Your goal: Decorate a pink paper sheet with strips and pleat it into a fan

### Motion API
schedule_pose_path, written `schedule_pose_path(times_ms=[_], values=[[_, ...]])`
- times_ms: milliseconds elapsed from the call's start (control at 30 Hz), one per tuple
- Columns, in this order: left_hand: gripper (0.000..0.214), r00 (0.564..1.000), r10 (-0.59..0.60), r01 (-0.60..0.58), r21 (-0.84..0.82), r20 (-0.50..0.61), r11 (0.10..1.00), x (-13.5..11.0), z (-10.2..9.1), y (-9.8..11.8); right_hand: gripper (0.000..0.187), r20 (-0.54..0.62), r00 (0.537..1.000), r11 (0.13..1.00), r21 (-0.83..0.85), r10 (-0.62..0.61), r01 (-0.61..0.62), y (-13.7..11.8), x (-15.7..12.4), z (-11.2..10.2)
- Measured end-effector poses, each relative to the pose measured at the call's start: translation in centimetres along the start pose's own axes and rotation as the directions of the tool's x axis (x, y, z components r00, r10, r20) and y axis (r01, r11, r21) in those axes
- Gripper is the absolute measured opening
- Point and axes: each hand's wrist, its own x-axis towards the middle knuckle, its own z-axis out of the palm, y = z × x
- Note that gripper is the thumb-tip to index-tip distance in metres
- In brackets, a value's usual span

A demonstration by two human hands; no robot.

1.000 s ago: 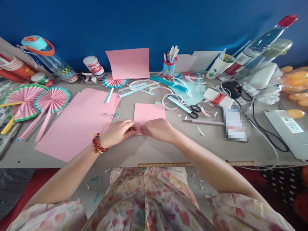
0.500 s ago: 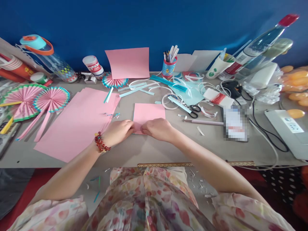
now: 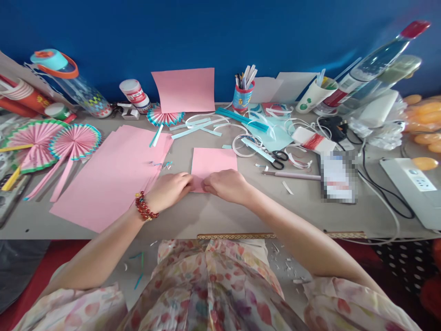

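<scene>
A roughly square piece of pink paper [image 3: 215,159] lies flat on the desk in front of me. My left hand [image 3: 174,187], with a red bead bracelet [image 3: 145,207] at its wrist, pinches the paper's near left corner. Fingers curled, my right hand [image 3: 225,184] grips the near edge close beside it. Both sets of fingertips are partly hidden beneath the knuckles. Larger pink sheets [image 3: 103,184] lie stacked to the left, partly under my left forearm.
Pleated paper fans [image 3: 74,140] lie at the far left. Scissors [image 3: 277,158], a pen-like tool [image 3: 292,175], a phone [image 3: 337,177] and paper strips [image 3: 196,128] spread to the right and back. A pen cup [image 3: 243,96] and a tall bottle [image 3: 375,59] stand by the wall.
Almost nothing differs. The whole view has shifted very slightly, while both hands keep their places at the paper's near edge.
</scene>
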Motion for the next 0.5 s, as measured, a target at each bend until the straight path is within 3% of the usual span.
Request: schedule_pose_path(times_ms=[500], values=[[0.015, 0.999, 0.014, -0.009, 0.098, -0.046, 0.995, -0.32, 0.32, 0.42, 0.031, -0.006, 1.000, 1.000, -0.010, 0.025, -0.025, -0.32, -0.01, -0.19]])
